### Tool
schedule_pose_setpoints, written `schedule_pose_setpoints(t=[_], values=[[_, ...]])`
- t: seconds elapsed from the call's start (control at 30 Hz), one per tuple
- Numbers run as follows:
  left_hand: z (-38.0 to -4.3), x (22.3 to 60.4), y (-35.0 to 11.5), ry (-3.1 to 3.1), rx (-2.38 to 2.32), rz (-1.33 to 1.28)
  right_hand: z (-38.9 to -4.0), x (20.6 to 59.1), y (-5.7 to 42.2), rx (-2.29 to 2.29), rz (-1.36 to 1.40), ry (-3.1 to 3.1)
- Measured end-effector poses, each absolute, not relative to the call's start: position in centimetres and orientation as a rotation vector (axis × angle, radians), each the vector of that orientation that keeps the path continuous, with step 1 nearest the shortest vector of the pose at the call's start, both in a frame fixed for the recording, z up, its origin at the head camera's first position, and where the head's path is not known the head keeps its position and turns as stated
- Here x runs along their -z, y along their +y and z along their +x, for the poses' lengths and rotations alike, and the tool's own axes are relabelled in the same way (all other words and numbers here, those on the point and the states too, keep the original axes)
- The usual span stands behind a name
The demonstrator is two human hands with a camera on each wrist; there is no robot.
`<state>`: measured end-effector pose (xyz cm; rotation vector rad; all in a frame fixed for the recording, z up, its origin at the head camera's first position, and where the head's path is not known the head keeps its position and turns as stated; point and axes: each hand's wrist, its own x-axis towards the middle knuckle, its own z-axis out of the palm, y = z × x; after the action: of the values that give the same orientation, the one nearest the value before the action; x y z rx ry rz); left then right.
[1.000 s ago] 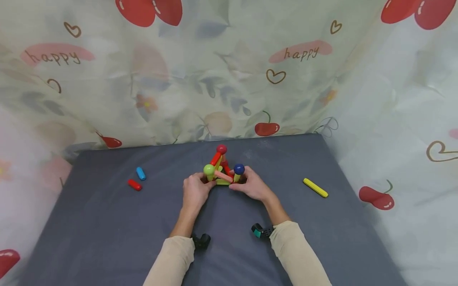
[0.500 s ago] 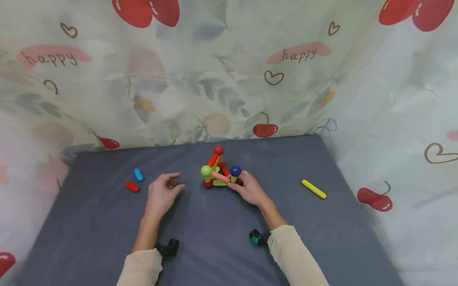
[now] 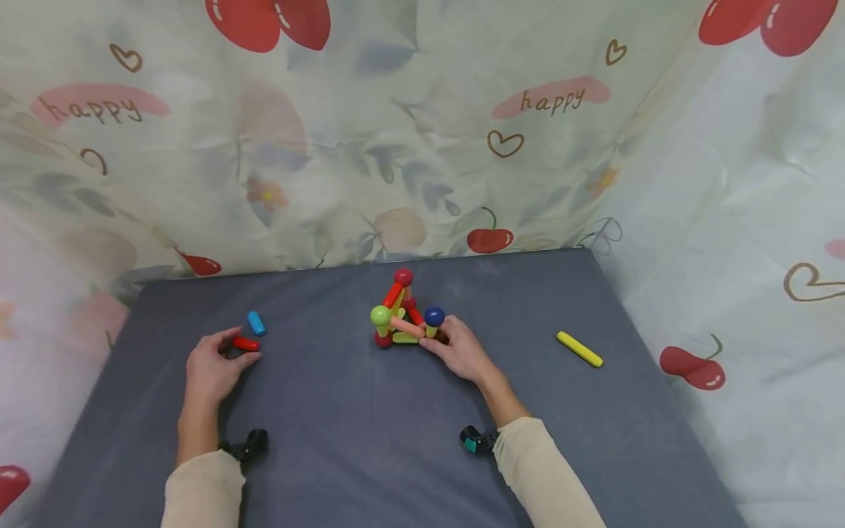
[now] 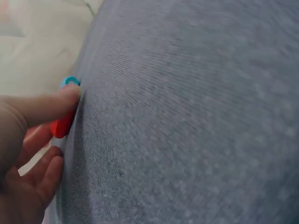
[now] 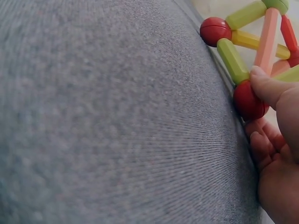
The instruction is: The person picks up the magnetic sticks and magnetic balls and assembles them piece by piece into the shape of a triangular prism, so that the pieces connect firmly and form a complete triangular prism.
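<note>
My left hand (image 3: pixel 213 370) is at the short red rod (image 3: pixel 246 343) on the left of the table, thumb and fingers spread to either side of it. The left wrist view shows the thumb overlapping this rod. Just beyond lies a short blue rod (image 3: pixel 257 323). At the table's middle stands a ball-and-rod building toy model (image 3: pixel 408 327) of coloured rods, with green, blue and red balls. My right hand (image 3: pixel 464 353) holds its near right corner, the thumb by the lower red ball (image 5: pixel 249 101); its fingers are partly hidden behind that ball.
A long yellow rod (image 3: pixel 579 349) lies to the right of the model. Dark grey cloth covers the table (image 3: pixel 370 433). Behind and beside it hang printed curtains (image 3: pixel 409 147), meeting the table's back edge.
My left hand has let go of the model's left side and moved left to the red rod, its fingers parting on the way. The right hand has stayed at the model.
</note>
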<state>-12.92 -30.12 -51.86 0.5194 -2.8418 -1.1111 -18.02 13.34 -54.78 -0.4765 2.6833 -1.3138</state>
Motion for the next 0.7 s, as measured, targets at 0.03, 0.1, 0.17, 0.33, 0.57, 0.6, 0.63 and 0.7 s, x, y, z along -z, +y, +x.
schedule_pose_setpoints(t=[0.03, 0.1, 0.17, 0.33, 0.57, 0.6, 0.63, 0.7], values=[[-12.8, 51.9, -30.1, -2.859, 1.071, 0.5, -18.0, 54.8, 13.3, 1.314, -0.481, 2.683], [-12.6, 51.9, -30.1, -2.892, 0.989, 0.464, -18.0, 54.8, 13.3, 1.318, -0.477, 2.68], [-12.6, 52.0, -30.1, -2.917, 0.944, 0.448, -17.9, 54.8, 13.3, 1.319, -0.469, 2.68], [-12.6, 52.0, -30.1, -2.994, 0.928, 0.427, -17.8, 54.8, 13.4, 1.313, -0.464, 2.678], [-12.4, 47.1, -25.5, -2.929, 1.194, 0.188, -17.7, 54.9, 13.2, 1.312, -0.476, 2.702], [-12.7, 46.3, -24.3, -2.896, 1.232, 0.135, -17.7, 54.8, 13.2, 1.314, -0.473, 2.706], [-13.0, 45.6, -22.8, -2.867, 1.262, 0.081, -17.7, 54.8, 13.2, 1.318, -0.472, 2.708], [-13.6, 44.5, -19.8, -2.807, 1.315, -0.033, -17.8, 54.8, 13.2, 1.314, -0.469, 2.711]])
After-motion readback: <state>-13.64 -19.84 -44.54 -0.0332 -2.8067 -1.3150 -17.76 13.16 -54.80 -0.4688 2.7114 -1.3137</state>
